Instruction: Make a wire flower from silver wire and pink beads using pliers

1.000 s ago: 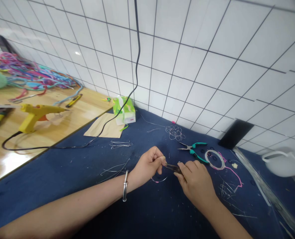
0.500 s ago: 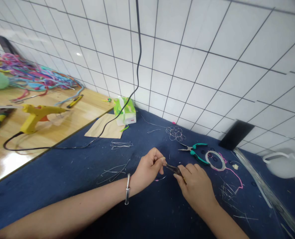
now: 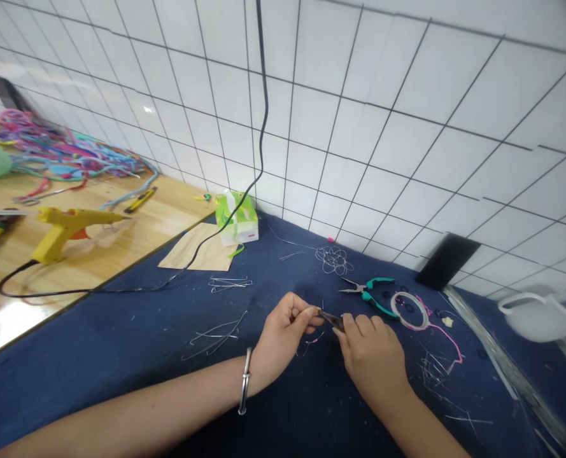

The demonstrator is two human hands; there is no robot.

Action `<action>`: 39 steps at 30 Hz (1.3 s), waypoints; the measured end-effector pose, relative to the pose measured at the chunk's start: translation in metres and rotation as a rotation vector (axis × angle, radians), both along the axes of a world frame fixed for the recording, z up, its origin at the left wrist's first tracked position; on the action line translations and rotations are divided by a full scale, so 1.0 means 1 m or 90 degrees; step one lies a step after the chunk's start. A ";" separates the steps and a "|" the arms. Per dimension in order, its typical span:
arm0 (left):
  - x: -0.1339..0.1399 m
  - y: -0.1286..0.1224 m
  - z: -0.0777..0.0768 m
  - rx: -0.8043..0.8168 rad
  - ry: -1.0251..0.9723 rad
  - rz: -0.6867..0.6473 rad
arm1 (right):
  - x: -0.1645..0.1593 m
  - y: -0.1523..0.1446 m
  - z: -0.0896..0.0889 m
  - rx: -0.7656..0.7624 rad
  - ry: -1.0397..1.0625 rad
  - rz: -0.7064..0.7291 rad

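Note:
My left hand (image 3: pixel 287 334), with a silver bangle on its wrist, pinches a thin wire between thumb and forefinger. Most of that wire is hidden by the fingers; a curved length with a pink bit (image 3: pixel 312 341) shows just below the fingertips. My right hand (image 3: pixel 375 356) is wrapped round dark-jawed pliers (image 3: pixel 331 319), whose tips meet the wire at the left fingertips. Green-handled needle-nose pliers (image 3: pixel 368 292) lie spread on the blue mat (image 3: pixel 273 420) beyond the right hand. Bent wire pieces (image 3: pixel 216 337) lie to the left of my left hand.
A yellow glue gun (image 3: pixel 58 232) lies on the wooden table (image 3: pixel 120 251), its black cord (image 3: pixel 201 245) crossing the mat. A tissue pack (image 3: pixel 237 219), coiled wire (image 3: pixel 334 259), a white ring (image 3: pixel 409 310), a black block (image 3: pixel 447 261) and a white jug (image 3: pixel 533 315) stand or lie around.
The view has shifted slightly. Both hands stay together at the wire, the pliers' tips still at the left fingertips; the curved wire with the pink bit has tilted.

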State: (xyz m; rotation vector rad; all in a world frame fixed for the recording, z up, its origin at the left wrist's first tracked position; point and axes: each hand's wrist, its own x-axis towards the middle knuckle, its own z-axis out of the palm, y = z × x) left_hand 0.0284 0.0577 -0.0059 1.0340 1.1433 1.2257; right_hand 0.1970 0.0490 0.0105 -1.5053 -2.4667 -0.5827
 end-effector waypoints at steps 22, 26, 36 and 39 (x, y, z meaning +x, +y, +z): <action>-0.001 0.000 0.001 -0.032 -0.205 -0.002 | 0.009 0.009 -0.008 0.020 0.026 0.020; -0.001 -0.001 0.003 -0.029 -0.206 -0.006 | 0.008 0.009 -0.007 0.033 0.013 0.017; 0.000 -0.001 0.001 -0.008 -0.168 -0.014 | 0.007 0.009 -0.005 0.048 -0.022 0.014; 0.000 -0.001 0.000 0.014 -0.135 -0.021 | 0.007 0.007 -0.002 0.049 -0.029 0.013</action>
